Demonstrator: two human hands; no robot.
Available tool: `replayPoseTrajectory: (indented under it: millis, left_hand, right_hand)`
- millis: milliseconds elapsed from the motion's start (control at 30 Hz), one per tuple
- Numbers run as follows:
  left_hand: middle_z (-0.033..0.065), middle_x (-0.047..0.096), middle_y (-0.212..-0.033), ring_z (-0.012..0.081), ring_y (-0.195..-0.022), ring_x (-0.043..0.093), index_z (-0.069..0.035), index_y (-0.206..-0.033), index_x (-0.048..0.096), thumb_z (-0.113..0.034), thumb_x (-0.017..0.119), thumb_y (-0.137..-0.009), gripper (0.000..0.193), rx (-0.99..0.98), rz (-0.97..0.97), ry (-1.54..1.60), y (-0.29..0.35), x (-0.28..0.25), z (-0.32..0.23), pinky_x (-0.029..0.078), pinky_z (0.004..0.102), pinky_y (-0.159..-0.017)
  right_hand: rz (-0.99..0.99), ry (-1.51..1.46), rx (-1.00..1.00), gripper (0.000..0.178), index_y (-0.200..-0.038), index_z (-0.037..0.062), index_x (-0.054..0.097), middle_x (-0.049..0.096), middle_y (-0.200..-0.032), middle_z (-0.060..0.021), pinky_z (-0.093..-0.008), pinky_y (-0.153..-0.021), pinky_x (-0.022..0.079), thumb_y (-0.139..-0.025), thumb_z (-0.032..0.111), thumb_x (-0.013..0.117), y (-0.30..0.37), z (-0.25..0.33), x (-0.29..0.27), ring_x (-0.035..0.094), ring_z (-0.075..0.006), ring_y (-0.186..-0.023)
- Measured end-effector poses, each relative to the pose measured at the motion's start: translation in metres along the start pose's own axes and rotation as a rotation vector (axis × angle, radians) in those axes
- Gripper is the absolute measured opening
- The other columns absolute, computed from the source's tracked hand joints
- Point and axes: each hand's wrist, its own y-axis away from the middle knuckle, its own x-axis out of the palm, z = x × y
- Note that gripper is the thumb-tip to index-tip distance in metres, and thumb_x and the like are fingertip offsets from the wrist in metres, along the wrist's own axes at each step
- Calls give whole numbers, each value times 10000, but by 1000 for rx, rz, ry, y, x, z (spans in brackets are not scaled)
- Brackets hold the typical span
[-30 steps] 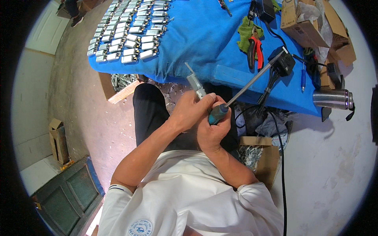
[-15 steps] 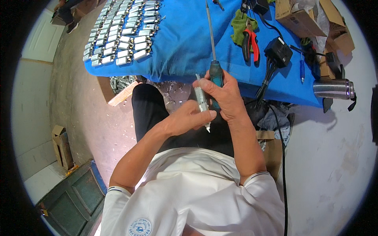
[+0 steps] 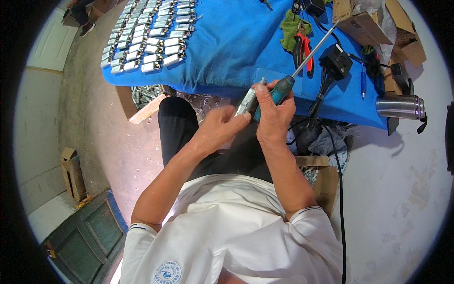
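My right hand [image 3: 275, 118] is closed around the teal and dark handle of a long-shafted screwdriver [image 3: 283, 89], whose shaft slants up to the right over the table. The same hand's thumb also bears on the upper end of a slim pale rectangular piece [image 3: 245, 102], tilted beside the handle. At that piece's lower end is my left hand [image 3: 213, 131], closed, its thumb against the piece; the other fingers are partly hidden and slightly blurred. Both hands are over my lap, just off the table's near edge.
Rows of small silvery rectangular units [image 3: 153, 40] cover the left of the blue-clothed table [image 3: 227, 52]. To the right lie red-and-black pliers [image 3: 303, 53], a black adapter [image 3: 336, 62] with cables, a blue pen-like tool [image 3: 363, 85] and a steel flask [image 3: 401, 107]. Below stands a box of metal parts [image 3: 145, 97].
The screwdriver's shaft has swung from nearly upright to leaning right. The pale piece has tilted, its upper end going right, and my left hand has shifted slightly up and left.
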Motion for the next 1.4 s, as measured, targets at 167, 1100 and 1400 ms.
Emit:
replayPoseTrajectory:
  millis: [167, 1100, 1400]
  left_hand:
    - [-22, 478, -666, 65, -606, 432, -41, -818, 580, -416, 646, -872, 385, 83, -125, -269, 2, -4, -3, 325, 244, -528]
    - [-3, 537, -675, 45, -622, 465, -11, -911, 619, -286, 622, -903, 274, 141, -103, -256, 3, 2, -6, 375, 234, -536]
    - [-6, 468, -574, 77, -528, 413, -33, -755, 556, -323, 600, -906, 330, 90, -145, -77, -8, -7, -3, 336, 269, -483]
  right_hand:
    - [30, -27, -29, 248, -943, 55, 518, 592, -890, -33, -252, -694, 482, -844, 148, 726, 3, 2, 1, 569, -100, -787]
    - [64, 69, -114, 209, -940, 43, 512, 621, -878, -67, -294, -772, 491, -857, 101, 694, 7, 9, 8, 609, -135, -856]
    - [134, 366, 110, 317, -1101, 23, 539, 539, -715, -3, -214, -451, 388, -923, 276, 607, 0, 38, -32, 497, -69, -536]
